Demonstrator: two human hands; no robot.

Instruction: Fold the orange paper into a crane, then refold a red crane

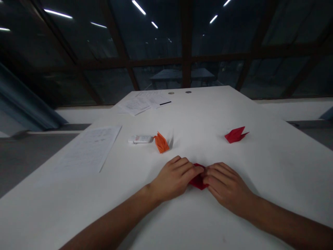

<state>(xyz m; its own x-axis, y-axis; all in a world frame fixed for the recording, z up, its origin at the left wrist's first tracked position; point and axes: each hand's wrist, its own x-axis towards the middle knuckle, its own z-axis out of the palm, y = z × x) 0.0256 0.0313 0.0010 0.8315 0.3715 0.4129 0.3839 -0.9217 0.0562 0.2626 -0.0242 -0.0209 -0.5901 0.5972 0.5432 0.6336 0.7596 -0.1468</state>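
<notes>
1. The work in hand seems to be the folding of a red paper (pixel 198 182), which lies on or just above the white table (pixel 192 121), near its front part, between the two hands; I cannot tell if it touches the surface.
2. The left hand (pixel 178 175) pinches this paper from its left side, with the fingers bent and one digit reaching across the upper part. The right hand (pixel 229 185) pinches it at its right side, with the fingers close together. The fingertips of both hands almost meet.
3. As I judge, the work is in a middle stage. Some folds appear to be done, because the paper is compact and has angled edges. The shaping seems not finished: I see on it no raised points.
4. Such points are visible on two other pieces, which look complete: an orange folded piece (pixel 161 143) in front of the left hand, and a red folded piece (pixel 235 135) beyond the right hand.
5. The paper in the hands looks deep red, with a lower corner directed to the person. The fingers hide much of it, so its creases are not clear.
6. A white device (pixel 142 139) lies just beside the orange piece.
</notes>
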